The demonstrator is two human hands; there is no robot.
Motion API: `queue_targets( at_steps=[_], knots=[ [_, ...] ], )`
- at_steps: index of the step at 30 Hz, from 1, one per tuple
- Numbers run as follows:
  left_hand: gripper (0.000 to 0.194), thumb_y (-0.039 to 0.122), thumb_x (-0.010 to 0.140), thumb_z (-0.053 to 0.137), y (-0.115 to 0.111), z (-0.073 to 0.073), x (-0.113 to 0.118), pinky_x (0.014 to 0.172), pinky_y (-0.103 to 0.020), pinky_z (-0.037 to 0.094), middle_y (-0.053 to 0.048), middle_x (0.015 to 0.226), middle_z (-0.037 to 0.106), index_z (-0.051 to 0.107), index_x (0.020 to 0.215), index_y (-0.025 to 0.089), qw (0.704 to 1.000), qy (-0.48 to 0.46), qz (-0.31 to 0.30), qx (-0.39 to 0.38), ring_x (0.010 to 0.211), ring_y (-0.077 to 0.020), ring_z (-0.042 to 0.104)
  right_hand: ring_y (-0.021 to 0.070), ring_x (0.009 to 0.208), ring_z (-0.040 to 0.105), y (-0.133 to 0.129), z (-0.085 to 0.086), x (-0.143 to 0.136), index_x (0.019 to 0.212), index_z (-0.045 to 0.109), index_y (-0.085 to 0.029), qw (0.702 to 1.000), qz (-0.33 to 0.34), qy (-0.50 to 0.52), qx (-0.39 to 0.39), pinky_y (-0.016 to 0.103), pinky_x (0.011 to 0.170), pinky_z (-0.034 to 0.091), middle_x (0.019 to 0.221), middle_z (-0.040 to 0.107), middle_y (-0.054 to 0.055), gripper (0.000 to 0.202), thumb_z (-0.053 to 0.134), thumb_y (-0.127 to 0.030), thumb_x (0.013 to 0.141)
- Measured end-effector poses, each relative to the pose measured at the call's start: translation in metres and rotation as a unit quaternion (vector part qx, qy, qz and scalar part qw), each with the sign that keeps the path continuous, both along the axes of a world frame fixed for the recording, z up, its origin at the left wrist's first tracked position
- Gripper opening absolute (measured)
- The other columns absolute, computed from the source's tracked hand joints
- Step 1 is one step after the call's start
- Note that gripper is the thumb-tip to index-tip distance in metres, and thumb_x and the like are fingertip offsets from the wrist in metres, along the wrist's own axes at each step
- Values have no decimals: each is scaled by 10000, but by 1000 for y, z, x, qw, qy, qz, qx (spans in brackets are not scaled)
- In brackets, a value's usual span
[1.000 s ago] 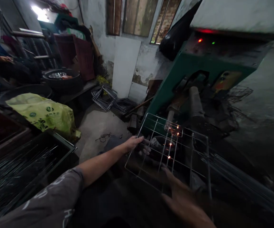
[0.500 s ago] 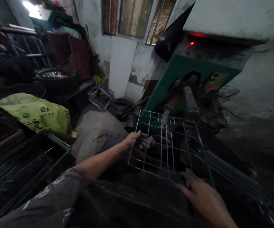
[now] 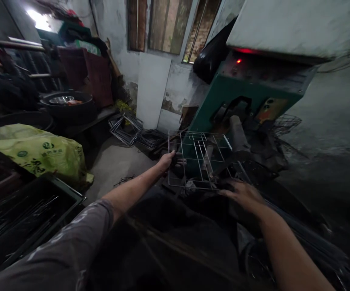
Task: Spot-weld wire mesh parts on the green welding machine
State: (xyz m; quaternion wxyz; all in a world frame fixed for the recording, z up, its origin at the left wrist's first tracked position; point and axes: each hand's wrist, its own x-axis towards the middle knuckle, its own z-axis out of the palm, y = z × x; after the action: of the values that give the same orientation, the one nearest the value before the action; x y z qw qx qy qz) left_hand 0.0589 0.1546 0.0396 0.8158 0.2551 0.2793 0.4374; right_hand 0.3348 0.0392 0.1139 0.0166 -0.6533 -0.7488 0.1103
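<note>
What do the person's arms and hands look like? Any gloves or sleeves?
No gloves: both hands are bare. The left hand comes from an arm that is bare up to a short grey sleeve with pale, blurry printing on it. The right hand and its forearm are bare too; no sleeve shows on that side. I see no watch, rings or bands.

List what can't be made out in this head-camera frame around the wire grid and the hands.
- Left hand: fingers curl behind the wire grid's left edge; grip partly hidden.
- Right hand: whether it clamps the grid's near edge or rests on it is too dark to tell.
- Green machine: the parts under the grid are in shadow.
- Bundle of rods: blurred, cut off by the lower right edge.
</note>
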Motion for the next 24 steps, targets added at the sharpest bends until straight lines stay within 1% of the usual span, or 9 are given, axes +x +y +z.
queue_targets(
  at_steps=[2,5,8,10,13,15,19,21,24],
  knots=[
    [493,352,992,220,12,-3,2,467,-204,425,-192,867,703,450,1274,18,1000,-1,5,4,648,-194,688,286,1095,573,13,-1,3,1061,654,-192,999,4,43,12,384,922,443,1186,627,91,412,543,-465,772],
    [504,372,990,221,27,-7,3,491,-209,432,-192,869,701,440,1282,24,1000,-7,5,14,661,-199,690,268,1044,596,28,1,4,1024,664,-194,995,21,101,17,364,902,455,1100,663,71,394,562,-457,750],
    [503,368,991,211,38,-8,6,481,-198,416,-174,801,698,442,1269,19,1000,-4,16,19,648,-197,689,241,959,624,39,5,3,1021,673,-213,994,8,111,-5,325,826,469,1025,687,41,377,563,-461,760],
    [507,365,992,198,42,-8,8,469,-193,405,-172,791,697,440,1267,14,1000,0,23,18,628,-190,685,236,948,626,45,7,2,1001,684,-208,994,2,110,-11,311,809,460,1006,693,40,366,571,-455,757],
    [515,366,993,174,44,-5,10,470,-196,407,-190,863,701,435,1275,22,1000,3,25,16,647,-187,689,235,957,622,50,7,4,986,693,-193,992,22,121,-15,306,816,451,1001,695,50,362,571,-446,758],
    [515,358,994,161,45,-3,11,473,-197,412,-197,895,700,438,1273,26,1000,8,24,13,672,-189,695,242,943,623,53,5,6,993,693,-188,994,15,112,-14,316,807,452,994,696,57,373,582,-449,751],
    [495,358,994,191,44,-3,10,476,-204,422,-194,863,699,458,1235,17,999,20,31,18,641,-187,689,244,940,626,57,-1,10,983,700,-203,996,4,89,-14,320,814,457,994,700,54,361,607,-454,741],
    [478,359,993,213,43,-4,9,479,-205,428,-191,855,698,472,1213,22,999,13,37,27,635,-185,685,236,937,628,59,-2,9,972,702,-215,997,19,77,-11,308,813,463,988,703,48,342,591,-458,760],
    [459,359,992,234,42,-4,10,469,-199,424,-181,845,692,492,1183,31,998,8,41,36,629,-177,677,255,1004,608,53,1,0,1015,687,-217,999,24,23,27,332,852,458,1019,695,64,363,583,-473,779]
  ],
)
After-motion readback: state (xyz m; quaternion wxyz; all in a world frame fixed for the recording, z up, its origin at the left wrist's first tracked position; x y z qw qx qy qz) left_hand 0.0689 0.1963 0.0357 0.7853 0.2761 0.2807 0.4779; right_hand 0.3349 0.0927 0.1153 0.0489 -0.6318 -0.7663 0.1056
